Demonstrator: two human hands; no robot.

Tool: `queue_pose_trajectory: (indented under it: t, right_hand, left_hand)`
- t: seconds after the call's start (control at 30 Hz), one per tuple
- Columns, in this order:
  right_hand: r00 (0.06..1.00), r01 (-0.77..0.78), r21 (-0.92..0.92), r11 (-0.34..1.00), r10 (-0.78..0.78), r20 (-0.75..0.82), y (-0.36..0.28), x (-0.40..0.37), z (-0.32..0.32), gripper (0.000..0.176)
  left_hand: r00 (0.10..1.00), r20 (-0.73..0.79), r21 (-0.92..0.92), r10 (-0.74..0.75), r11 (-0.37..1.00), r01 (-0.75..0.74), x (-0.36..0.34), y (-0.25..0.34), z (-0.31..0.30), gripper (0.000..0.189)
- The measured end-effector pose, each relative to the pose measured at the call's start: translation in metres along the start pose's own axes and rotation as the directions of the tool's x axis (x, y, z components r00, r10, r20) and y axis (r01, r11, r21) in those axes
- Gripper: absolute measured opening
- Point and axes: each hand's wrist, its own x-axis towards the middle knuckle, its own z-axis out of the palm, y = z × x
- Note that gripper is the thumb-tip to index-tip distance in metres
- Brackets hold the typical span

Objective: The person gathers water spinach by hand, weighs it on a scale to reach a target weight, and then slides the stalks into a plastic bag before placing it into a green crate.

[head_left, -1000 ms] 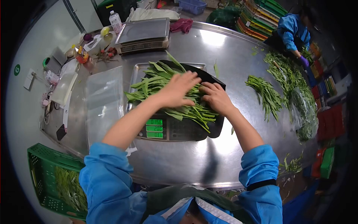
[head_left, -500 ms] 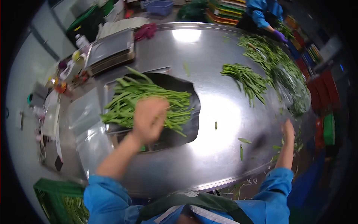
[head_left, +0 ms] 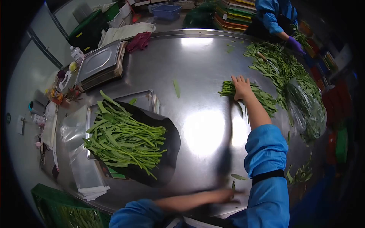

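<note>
Head cam, R hand [head_left: 240, 89] flat on greens [head_left: 263, 99]

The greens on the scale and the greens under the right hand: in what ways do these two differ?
The pile on the scale is much larger than the bundle under the right hand. The pile lies on a black sheet; the bundle lies directly on the steel table. The right hand presses flat on the bundle, while no hand touches the pile. Both are long-stemmed leafy greens.

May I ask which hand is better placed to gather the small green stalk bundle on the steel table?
Right: the right hand lies on the small green stalk bundle; the left hand is far back.
</note>
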Motion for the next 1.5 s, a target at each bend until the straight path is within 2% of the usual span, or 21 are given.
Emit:
queue_pose_trajectory:
  t: [0.03, 0.07, 0.1, 0.17, 0.23, 0.3, 0.37, 0.43, 0.5, 0.57, 0.67, 0.7, 0.73, 0.77, 0.83, 0.93, 1.0, 1.17, 1.27, 1.4, 1.5]
  right_hand:
    - [1.000, 0.009, -0.002, 1.000, -0.009, 0.000, 0.001, 0.007, 0.001, 0.104]
    - [0.999, 0.005, 0.047, 0.999, -0.008, 0.050, 0.002, 0.009, 0.000, 0.094]
    - [0.995, 0.002, 0.099, 0.995, -0.012, 0.102, 0.001, 0.011, 0.003, 0.084]
    - [0.992, 0.059, 0.124, 0.990, -0.073, 0.108, 0.007, 0.022, 0.027, 0.074]
    - [0.989, 0.099, 0.140, 0.985, -0.113, 0.093, 0.010, 0.019, 0.031, 0.064]
    - [0.953, 0.289, 0.251, 0.924, -0.253, -0.164, 0.007, -0.020, 0.028, 0.043]
    - [0.845, 0.519, 0.254, 0.816, -0.446, -0.296, -0.005, -0.083, -0.016, 0.038]
    - [0.656, 0.743, 0.222, 0.631, -0.623, -0.426, -0.030, -0.149, -0.049, 0.035]
    - [0.419, 0.899, 0.086, 0.430, -0.783, -0.459, -0.064, -0.213, -0.055, 0.027]
    - [0.356, 0.932, 0.048, 0.360, -0.877, -0.322, -0.097, -0.276, -0.068, 0.038]
    - [0.723, 0.674, 0.086, 0.734, -0.632, -0.278, -0.102, -0.340, -0.069, 0.046]
    - [0.729, 0.669, 0.098, 0.737, -0.626, -0.278, -0.098, -0.364, -0.055, 0.046]
    - [0.944, 0.330, 0.592, 0.735, -0.243, -0.225, -0.095, -0.390, -0.029, 0.050]
    - [0.993, -0.081, 0.900, 0.428, 0.107, 0.038, -0.098, -0.412, -0.004, 0.056]
    - [0.877, -0.445, 0.817, -0.367, 0.005, 0.480, -0.121, -0.439, 0.040, 0.069]
    - [0.918, -0.372, 0.406, -0.835, -0.265, 0.295, -0.172, -0.429, 0.068, 0.065]
    - [0.926, -0.365, 0.578, -0.730, -0.220, 0.307, -0.184, -0.420, 0.047, 0.057]
    - [0.967, -0.230, 0.801, -0.553, -0.034, 0.254, -0.205, -0.452, 0.022, 0.035]
    - [0.799, -0.480, 0.316, -0.818, -0.259, 0.544, -0.210, -0.455, 0.062, 0.030]
    - [0.840, -0.504, 0.354, -0.787, -0.351, 0.414, -0.214, -0.452, 0.054, 0.027]
    - [0.818, -0.546, 0.448, -0.708, -0.336, 0.466, -0.220, -0.449, 0.055, 0.026]
  left_hand:
    - [0.828, -0.091, 0.019, 0.554, 0.832, -0.554, 0.008, 0.006, 0.010, 0.037]
    - [0.734, -0.172, 0.368, 0.657, 0.734, -0.571, 0.010, 0.007, 0.016, 0.032]
    - [0.736, -0.181, 0.364, 0.653, 0.739, -0.567, 0.004, 0.008, 0.006, 0.032]
    - [0.864, -0.416, 0.188, 0.284, 0.956, -0.224, -0.025, 0.004, -0.018, 0.027]
    - [0.798, -0.589, 0.133, 0.131, 0.989, -0.064, -0.044, -0.002, -0.034, 0.021]
    - [0.726, -0.683, -0.249, -0.082, 0.960, -0.126, -0.058, -0.019, -0.037, 0.023]
    - [0.665, -0.736, -0.421, -0.125, 0.854, -0.306, -0.067, -0.043, -0.041, 0.035]
    - [0.705, -0.673, -0.700, -0.226, 0.503, -0.507, -0.080, -0.030, -0.052, 0.061]
    - [0.786, -0.618, -0.778, -0.016, 0.153, -0.609, -0.082, -0.029, -0.046, 0.082]
    - [0.862, -0.490, -0.859, 0.131, 0.096, -0.503, -0.092, -0.025, -0.024, 0.079]
    - [0.886, -0.384, -0.923, -0.259, 0.141, -0.358, -0.098, -0.026, 0.006, 0.045]
    - [0.888, -0.374, -0.927, -0.267, 0.140, -0.348, -0.102, -0.031, 0.012, 0.045]
    - [0.871, -0.372, -0.928, -0.321, 0.141, -0.344, -0.101, -0.042, 0.015, 0.042]
    - [0.851, -0.369, -0.929, -0.373, 0.141, -0.341, -0.100, -0.048, 0.018, 0.039]
    - [0.830, -0.380, -0.925, -0.409, 0.138, -0.355, -0.097, -0.047, 0.019, 0.036]
    - [0.816, -0.405, -0.913, -0.413, 0.217, -0.344, -0.089, -0.050, 0.025, 0.033]
    - [0.687, -0.636, -0.580, -0.351, 0.805, -0.126, -0.084, -0.048, 0.030, 0.031]
    - [0.713, -0.638, -0.560, -0.292, 0.811, -0.169, -0.135, -0.049, 0.061, 0.031]
    - [0.663, -0.433, -0.901, -0.610, 0.300, -0.312, -0.155, -0.065, 0.067, 0.037]
    - [0.793, -0.380, -0.908, -0.476, 0.354, -0.222, -0.161, -0.078, 0.072, 0.035]
    - [0.748, -0.510, -0.653, -0.424, 0.757, -0.015, -0.150, -0.068, 0.061, 0.027]
